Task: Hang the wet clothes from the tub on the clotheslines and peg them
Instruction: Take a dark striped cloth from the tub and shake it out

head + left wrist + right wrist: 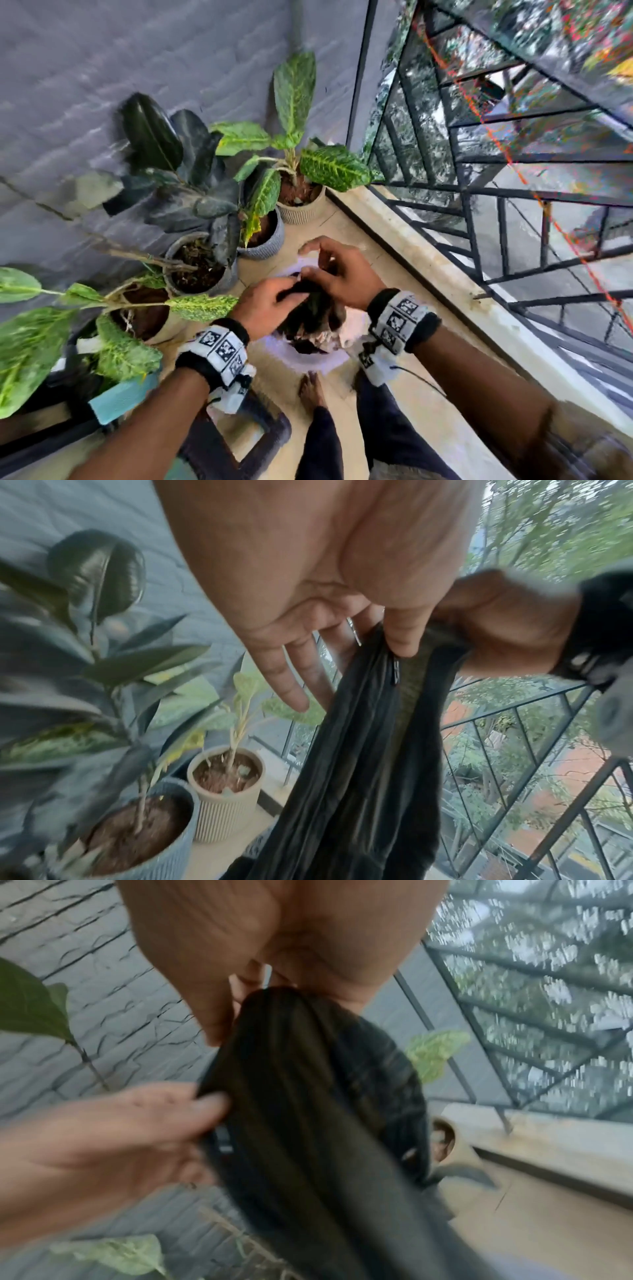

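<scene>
Both hands, left hand (pixel 270 303) and right hand (pixel 337 270), pinch dark wet ribbed garment (pixel 369 764) lower-centre above white plastic tub (pixel 310 359); orange clothesline (pixel 513 164) upper right bare, hanging and pegging left.

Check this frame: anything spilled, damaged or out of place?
Nothing stands out. Both hands, left and right, hold a dark garment above the white tub. The potted plants stand upright, with no soil visibly spilled.

No legible text was found. A small tag on the dark garment (pixel 363 750) was too blurred to be read, and only square coded markers were shown on the wrist bands (pixel 399 320).
</scene>
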